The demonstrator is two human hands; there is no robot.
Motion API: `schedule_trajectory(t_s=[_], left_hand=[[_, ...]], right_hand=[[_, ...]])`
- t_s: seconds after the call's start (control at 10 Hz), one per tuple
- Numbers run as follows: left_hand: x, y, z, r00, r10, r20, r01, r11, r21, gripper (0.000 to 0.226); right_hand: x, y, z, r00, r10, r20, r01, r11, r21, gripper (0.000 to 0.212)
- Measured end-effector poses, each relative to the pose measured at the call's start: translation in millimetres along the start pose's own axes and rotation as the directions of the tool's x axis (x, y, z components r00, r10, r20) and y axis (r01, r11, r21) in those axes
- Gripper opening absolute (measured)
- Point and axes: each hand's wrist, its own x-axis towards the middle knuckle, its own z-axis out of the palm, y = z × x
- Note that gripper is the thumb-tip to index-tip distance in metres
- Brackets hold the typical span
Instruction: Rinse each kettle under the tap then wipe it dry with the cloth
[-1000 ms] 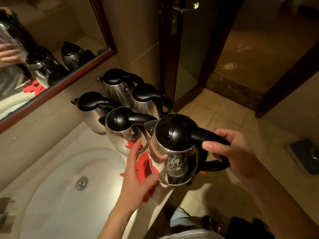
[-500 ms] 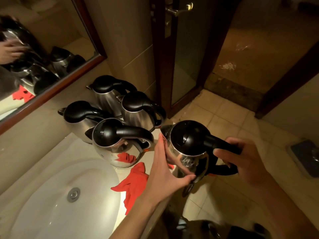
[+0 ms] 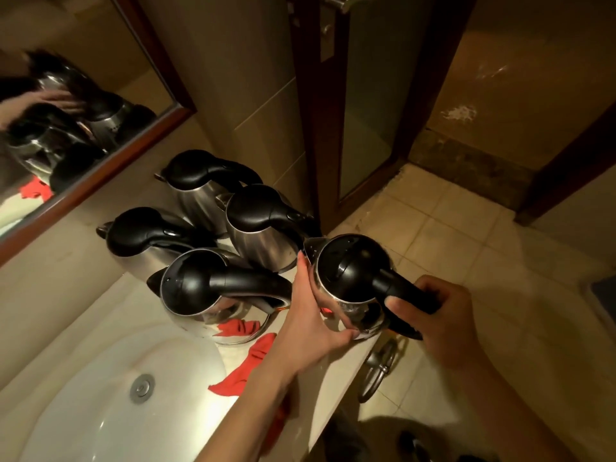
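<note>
I hold a steel kettle [image 3: 350, 278] with a black lid at the counter's right edge. My right hand [image 3: 443, 315] grips its black handle. My left hand [image 3: 310, 321] cups the kettle's shiny side, fingers straight along the metal. Several more steel kettles with black lids stand close together on the counter; the nearest [image 3: 213, 295] is just left of my left hand. A red cloth [image 3: 246, 365] lies crumpled on the counter between the sink and my left forearm, partly under it. No tap is in view.
The white sink basin [image 3: 83, 411] with its metal drain [image 3: 142, 388] fills the lower left. A wood-framed mirror [image 3: 100, 181] hangs on the left wall. A glass door [image 3: 363, 105] and the tiled floor [image 3: 433, 228] lie to the right. A metal towel ring [image 3: 380, 368] hangs below the counter edge.
The held kettle has moved to the right and down onto the counter's edge beside the group. My left hand left the red cloth and now cups the kettle's side.
</note>
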Motion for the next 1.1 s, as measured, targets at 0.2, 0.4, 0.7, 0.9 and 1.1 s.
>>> schedule_trajectory(t_s=[0.2,0.4,0.7,0.9,1.1], left_hand=[[-2.0,-1.4,4.8,0.997,0.037,-0.07,-0.037,0.999,0.002,0.142],[-5.0,4.3,7.3,0.98,0.1,-0.172,-0.088,0.993,0.076,0.131],[-35.5,5.6,20.5,0.91,0.181,-0.372,-0.139,0.981,0.137,0.088],[-54.7,-0.2,-1.3,0.891,0.247,-0.382,-0.137,0.946,0.294,0.052],[-93.7,-20.2,-53.4,0.863,0.257,-0.435,0.065,0.797,0.601,0.026]], right_hand=[[1.8,11.9,-0.6,1.0,0.017,0.001,-0.017,0.999,-0.034,0.03],[6.7,9.8,1.7,0.999,-0.036,0.01,0.036,0.999,-0.021,0.037],[1.6,8.1,4.7,0.99,-0.017,0.137,0.029,0.996,-0.085,0.049],[-1.4,2.1,1.1,0.979,-0.075,0.19,0.142,0.92,-0.366,0.05],[10.4,-26.7,5.5,0.799,-0.51,0.317,0.54,0.38,-0.751,0.044]])
